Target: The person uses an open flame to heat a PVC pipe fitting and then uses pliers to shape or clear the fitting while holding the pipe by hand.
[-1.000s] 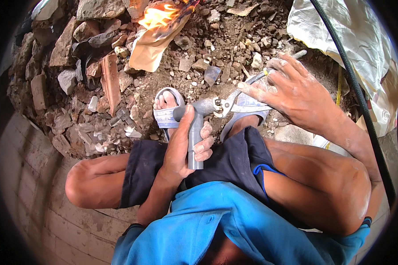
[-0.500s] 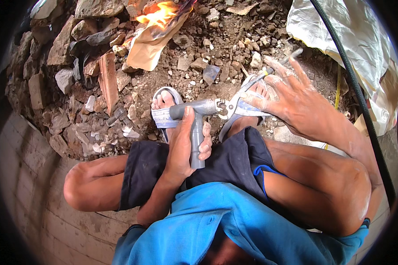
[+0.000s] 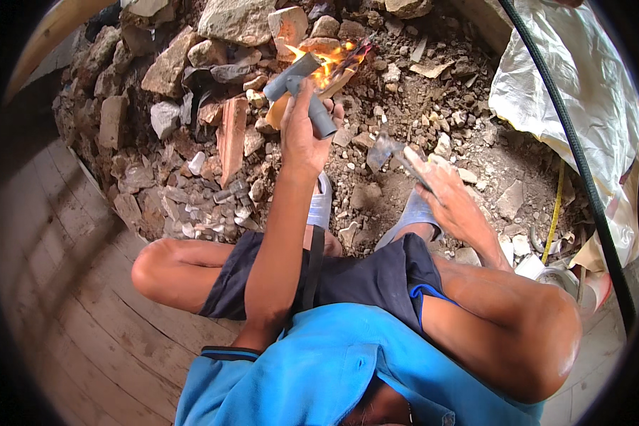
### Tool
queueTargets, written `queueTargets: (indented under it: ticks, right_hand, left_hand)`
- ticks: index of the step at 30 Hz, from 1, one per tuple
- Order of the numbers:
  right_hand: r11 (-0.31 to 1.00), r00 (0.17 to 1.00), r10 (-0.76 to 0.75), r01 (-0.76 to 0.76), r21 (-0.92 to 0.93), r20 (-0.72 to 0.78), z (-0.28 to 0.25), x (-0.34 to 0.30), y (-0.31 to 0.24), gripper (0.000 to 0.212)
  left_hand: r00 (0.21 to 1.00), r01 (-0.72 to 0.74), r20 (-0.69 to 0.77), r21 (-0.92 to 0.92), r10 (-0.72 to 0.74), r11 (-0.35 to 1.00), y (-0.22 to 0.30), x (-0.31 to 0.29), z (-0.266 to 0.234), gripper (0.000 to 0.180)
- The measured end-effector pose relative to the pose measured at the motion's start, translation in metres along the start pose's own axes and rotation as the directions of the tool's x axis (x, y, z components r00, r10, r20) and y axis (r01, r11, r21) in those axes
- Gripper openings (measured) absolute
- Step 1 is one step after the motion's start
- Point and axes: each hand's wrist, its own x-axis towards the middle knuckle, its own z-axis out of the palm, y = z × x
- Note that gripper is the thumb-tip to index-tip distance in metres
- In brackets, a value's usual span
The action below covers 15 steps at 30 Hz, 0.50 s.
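A grey plastic pipe tee [image 3: 291, 76] is in my left hand [image 3: 304, 138], closed round its lower branch, with the arm stretched forward. The tee's far end is beside or over the flames [image 3: 344, 58] of a small fire, where a piece of brown paper [image 3: 277, 113] lies. My right hand [image 3: 451, 195] is closed on pliers [image 3: 413, 169], held low over the rubble in front of my right foot. Only a grey length of the pliers shows; their jaws cannot be made out. Just beyond their tip, a translucent shard [image 3: 382, 150] lies on the ground.
Stones and broken brick [image 3: 232, 138] are heaped on the left and far side. A white sack [image 3: 547, 78] lies at the right, with a thick black cable [image 3: 557, 99] crossing it. A yellow tape [image 3: 555, 213] trails beside it. Wooden-looking flooring [image 3: 85, 305] spans the near left.
My left hand has carried the tee forward from my lap to the flames. The pliers have come off the tee's end, and my spread right fingers have closed round them. The view has shifted.
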Motion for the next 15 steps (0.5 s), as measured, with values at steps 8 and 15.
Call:
queueTargets:
  ticks: [8,15]
  right_hand:
    - [0.997,0.989,0.002,-0.013,0.073,0.145,-0.004,-0.004,-0.004,0.062]
    - [0.997,0.994,0.021,-0.028,0.067,0.111,0.001,-0.004,0.005,0.058]
  left_hand:
    - [0.978,-0.163,-0.108,0.151,0.18,0.975,-0.031,0.026,-0.025,0.028]
    - [0.936,-0.309,-0.072,0.303,0.345,0.902,-0.039,0.025,-0.02,0.027]
